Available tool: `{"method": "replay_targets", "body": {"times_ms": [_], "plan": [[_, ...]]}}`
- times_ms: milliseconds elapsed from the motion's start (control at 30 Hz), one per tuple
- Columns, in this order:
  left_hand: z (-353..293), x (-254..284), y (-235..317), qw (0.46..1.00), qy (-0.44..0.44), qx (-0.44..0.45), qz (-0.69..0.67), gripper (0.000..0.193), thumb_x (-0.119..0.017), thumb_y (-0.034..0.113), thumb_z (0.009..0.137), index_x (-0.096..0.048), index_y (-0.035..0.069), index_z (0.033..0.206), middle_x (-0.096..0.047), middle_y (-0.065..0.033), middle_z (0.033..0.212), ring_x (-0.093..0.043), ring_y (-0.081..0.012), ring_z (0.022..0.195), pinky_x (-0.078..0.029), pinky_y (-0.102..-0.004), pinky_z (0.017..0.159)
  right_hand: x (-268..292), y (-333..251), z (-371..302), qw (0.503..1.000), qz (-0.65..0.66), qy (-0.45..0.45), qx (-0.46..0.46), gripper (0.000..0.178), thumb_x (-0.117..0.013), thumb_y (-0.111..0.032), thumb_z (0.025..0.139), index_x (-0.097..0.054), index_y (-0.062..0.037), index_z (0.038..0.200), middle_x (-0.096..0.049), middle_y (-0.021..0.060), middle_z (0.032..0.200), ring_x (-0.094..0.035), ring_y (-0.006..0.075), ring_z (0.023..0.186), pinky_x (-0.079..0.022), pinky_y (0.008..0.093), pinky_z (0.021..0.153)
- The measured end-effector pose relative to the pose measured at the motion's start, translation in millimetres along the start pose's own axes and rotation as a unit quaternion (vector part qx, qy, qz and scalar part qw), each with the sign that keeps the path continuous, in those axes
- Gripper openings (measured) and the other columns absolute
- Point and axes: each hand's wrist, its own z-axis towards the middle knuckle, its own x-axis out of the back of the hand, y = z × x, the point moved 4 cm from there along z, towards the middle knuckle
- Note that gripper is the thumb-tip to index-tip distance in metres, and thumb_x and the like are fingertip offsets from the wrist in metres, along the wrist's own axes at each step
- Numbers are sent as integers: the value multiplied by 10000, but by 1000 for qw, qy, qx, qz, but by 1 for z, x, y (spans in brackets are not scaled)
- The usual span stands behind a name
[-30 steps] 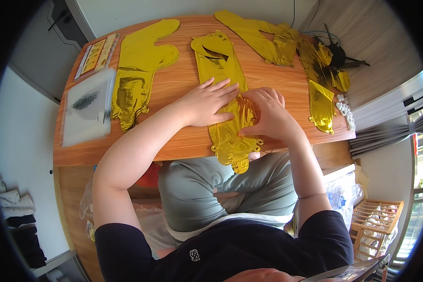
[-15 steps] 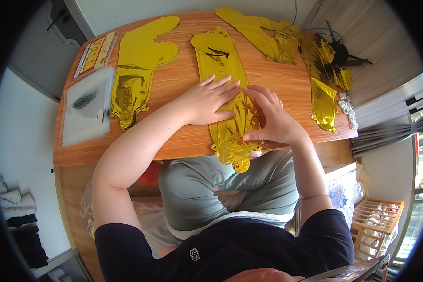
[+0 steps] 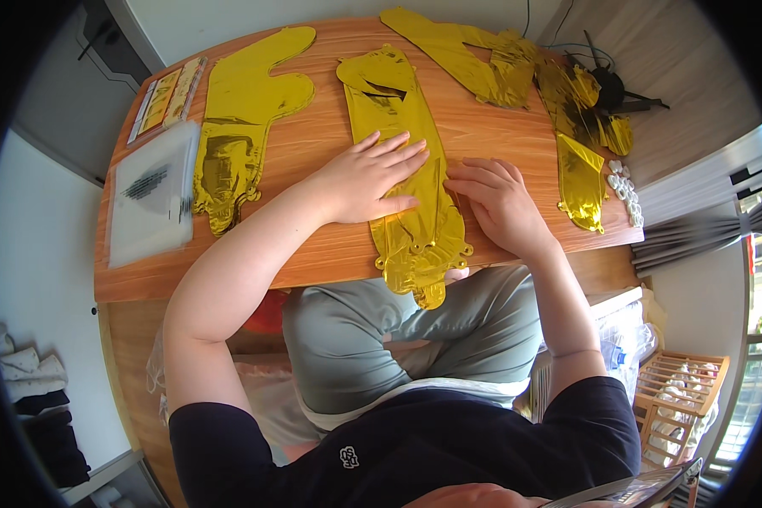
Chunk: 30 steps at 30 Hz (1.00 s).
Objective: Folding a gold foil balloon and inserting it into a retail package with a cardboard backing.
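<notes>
A flat gold foil balloon (image 3: pixel 398 127), uninflated and folded lengthwise, lies in front of me across the wooden table (image 3: pixel 313 245). Its crinkled lower end hangs over the near edge above my lap. Pressed on the foil's middle, my left hand (image 3: pixel 372 179) lies flat with its fingers apart. My right hand (image 3: pixel 501 203) rests at the balloon's right border, fingers stretched toward the foil and nothing visible in them; its thumb is hidden.
To the left lie another gold foil balloon (image 3: pixel 254 102), a stack of clear plastic bags (image 3: pixel 154 195) and printed packets (image 3: pixel 168 100). More gold foil (image 3: pixel 474 63), a smaller gold piece (image 3: pixel 581 186), white rings (image 3: pixel 625 193) and a black stand (image 3: pixel 614 89) are at the right.
My right hand has shifted right and flattened, drawing away from the foil's centre. The balloon's lower part looks smoother and flatter. My left hand stays pressed on it.
</notes>
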Motion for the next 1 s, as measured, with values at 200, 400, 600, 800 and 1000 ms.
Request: {"method": "replay_targets", "body": {"times_ms": [200,400,600,800,1000], "plan": [[-1,2,1,1000,8,-3,4,822,-395,653,1056,-307,79,1637,-254,-97,1725,-191,-291,1604,-163,-519,1301,1,-3,1,1000,5,-3,7,351,-647,0,867,-738,-76,1198,-706,78,1267,-596,311,1278,-418,470,1115],[-1,-1,2,1000,8,-5,-2,821,-397,650,1056,-305,79,1638,-257,-97,1724,-194,-296,1603,-165,-523,1300,-2,-5,0,1000,5,-12,5,336,-652,-17,882,-733,-80,1203,-705,79,1274,-597,310,1274,-414,470,1119],[-2,1,4,1000,-1,-8,10,817,-412,642,1055,-304,81,1639,-262,-103,1722,-199,-297,1602,-163,-525,1300,0,-8,-4,1000,-1,-16,14,345,-640,-27,903,-719,-92,1232,-706,76,1275,-601,308,1269,-408,467,1124],[-6,3,16,999,-20,-25,13,821,-504,584,1043,-258,98,1657,-253,-110,1724,-200,-311,1600,-159,-532,1298,5,-14,-28,999,23,-32,-32,429,-637,-64,913,-636,-99,1341,-656,122,1365,-583,343,1291,-388,498,1140],[-18,4,47,999,-41,-30,1,814,-522,570,1041,-270,97,1654,-248,-111,1726,-194,-312,1602,-160,-541,1295,20,-33,-62,995,80,-50,19,520,-707,-132,855,-605,-91,1363,-605,162,1425,-523,373,1364,-346,546,1174]]}}
